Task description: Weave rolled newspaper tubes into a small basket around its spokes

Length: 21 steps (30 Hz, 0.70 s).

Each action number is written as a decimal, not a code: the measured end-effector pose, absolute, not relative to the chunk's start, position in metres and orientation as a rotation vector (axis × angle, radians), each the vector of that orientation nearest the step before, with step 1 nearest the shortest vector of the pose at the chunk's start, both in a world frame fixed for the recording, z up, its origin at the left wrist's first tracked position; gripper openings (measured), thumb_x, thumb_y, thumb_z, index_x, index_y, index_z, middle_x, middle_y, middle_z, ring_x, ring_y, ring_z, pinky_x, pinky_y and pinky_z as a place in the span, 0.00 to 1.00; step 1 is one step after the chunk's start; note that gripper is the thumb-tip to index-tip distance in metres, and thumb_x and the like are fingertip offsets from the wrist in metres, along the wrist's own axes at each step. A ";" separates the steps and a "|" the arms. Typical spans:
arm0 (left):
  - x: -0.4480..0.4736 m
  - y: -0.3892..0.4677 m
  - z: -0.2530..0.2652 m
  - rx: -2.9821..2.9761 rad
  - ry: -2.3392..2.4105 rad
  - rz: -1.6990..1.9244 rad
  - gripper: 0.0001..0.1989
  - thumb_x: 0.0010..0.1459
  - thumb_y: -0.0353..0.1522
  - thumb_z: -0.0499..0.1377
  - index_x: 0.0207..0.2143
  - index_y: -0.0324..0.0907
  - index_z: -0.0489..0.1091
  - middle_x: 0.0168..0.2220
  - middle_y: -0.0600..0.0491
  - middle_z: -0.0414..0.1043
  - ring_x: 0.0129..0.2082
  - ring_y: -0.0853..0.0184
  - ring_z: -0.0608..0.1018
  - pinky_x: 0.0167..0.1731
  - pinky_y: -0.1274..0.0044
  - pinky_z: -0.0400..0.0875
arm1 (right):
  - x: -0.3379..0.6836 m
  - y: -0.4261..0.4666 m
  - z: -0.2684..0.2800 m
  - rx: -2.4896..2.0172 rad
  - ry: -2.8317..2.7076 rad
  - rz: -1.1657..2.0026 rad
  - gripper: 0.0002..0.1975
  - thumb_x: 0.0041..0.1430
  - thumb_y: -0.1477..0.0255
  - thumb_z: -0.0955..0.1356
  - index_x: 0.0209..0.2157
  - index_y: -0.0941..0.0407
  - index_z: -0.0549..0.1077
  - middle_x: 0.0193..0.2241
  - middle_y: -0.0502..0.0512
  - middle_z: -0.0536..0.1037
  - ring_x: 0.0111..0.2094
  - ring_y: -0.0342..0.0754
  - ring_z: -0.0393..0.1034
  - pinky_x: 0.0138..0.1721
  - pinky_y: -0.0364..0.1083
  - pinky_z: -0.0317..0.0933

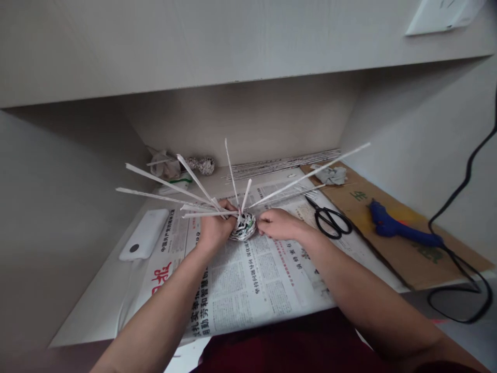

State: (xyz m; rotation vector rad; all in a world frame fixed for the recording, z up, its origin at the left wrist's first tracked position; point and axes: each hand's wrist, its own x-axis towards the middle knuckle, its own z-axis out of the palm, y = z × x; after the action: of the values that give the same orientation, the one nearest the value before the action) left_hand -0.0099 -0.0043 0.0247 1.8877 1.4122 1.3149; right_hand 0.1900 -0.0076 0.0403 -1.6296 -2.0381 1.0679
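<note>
A small round woven paper piece [244, 228], made of rolled newspaper strands, is at the middle of the newspaper [272, 280]. Several pale paper sticks [166, 182] fan up and outward from it to both sides. My left hand [217, 225] is closed around the piece's left side, among the stick bases. At its right edge is my right hand [279, 224], with fingers curled together in a pinch. Whatever lies between those right fingertips is too small and hidden to make out.
Black-handled scissors [334, 220] lie right of my right hand. Farther right, a blue glue gun [399, 225] with a black cord rests on cardboard [411, 264]. Long paper sticks [283, 165] line the back wall. A white box-like device [144, 235] sits at left.
</note>
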 end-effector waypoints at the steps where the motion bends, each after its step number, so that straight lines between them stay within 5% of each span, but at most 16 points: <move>1: -0.010 -0.004 0.025 1.876 1.412 1.318 0.06 0.43 0.22 0.57 0.23 0.42 0.69 0.25 0.57 0.73 0.28 0.69 0.74 0.32 0.78 0.68 | 0.190 -0.008 0.041 -1.629 -2.049 1.058 0.11 0.53 0.69 0.67 0.19 0.53 0.74 0.15 0.49 0.73 0.16 0.43 0.62 0.22 0.44 0.52; 5: -0.009 -0.004 0.027 1.816 1.373 1.333 0.06 0.42 0.23 0.56 0.23 0.42 0.69 0.24 0.57 0.73 0.27 0.69 0.74 0.31 0.79 0.67 | 0.189 -0.004 0.038 -1.553 -1.913 0.992 0.03 0.47 0.72 0.70 0.25 0.53 0.77 0.23 0.50 0.78 0.24 0.45 0.68 0.26 0.43 0.56; 9: -0.008 -0.005 0.029 1.785 1.319 1.350 0.06 0.42 0.23 0.56 0.23 0.42 0.69 0.24 0.58 0.72 0.26 0.69 0.73 0.29 0.79 0.66 | 0.184 0.001 0.033 -1.336 -1.509 1.344 0.15 0.42 0.76 0.70 0.36 0.55 0.79 0.32 0.51 0.81 0.33 0.47 0.73 0.36 0.44 0.63; 13: -0.007 -0.007 0.030 1.816 1.335 1.323 0.06 0.42 0.24 0.57 0.23 0.42 0.69 0.24 0.57 0.73 0.26 0.69 0.73 0.29 0.79 0.67 | 0.171 -0.002 0.028 -0.914 -1.229 1.653 0.14 0.43 0.71 0.71 0.35 0.59 0.79 0.31 0.53 0.81 0.35 0.49 0.74 0.41 0.46 0.66; 21: -0.005 -0.009 0.028 1.892 1.364 1.218 0.05 0.43 0.24 0.57 0.23 0.41 0.70 0.22 0.58 0.72 0.24 0.69 0.72 0.27 0.79 0.66 | 0.162 -0.004 0.012 -1.045 -1.184 1.235 0.12 0.50 0.63 0.72 0.31 0.58 0.78 0.29 0.54 0.81 0.34 0.48 0.75 0.42 0.47 0.66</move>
State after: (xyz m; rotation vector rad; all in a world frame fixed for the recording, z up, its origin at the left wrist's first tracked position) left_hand -0.0049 -0.0089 0.0278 1.8922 1.3643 1.2184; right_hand 0.1618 -0.0039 0.0117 -1.0452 -1.1836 1.2355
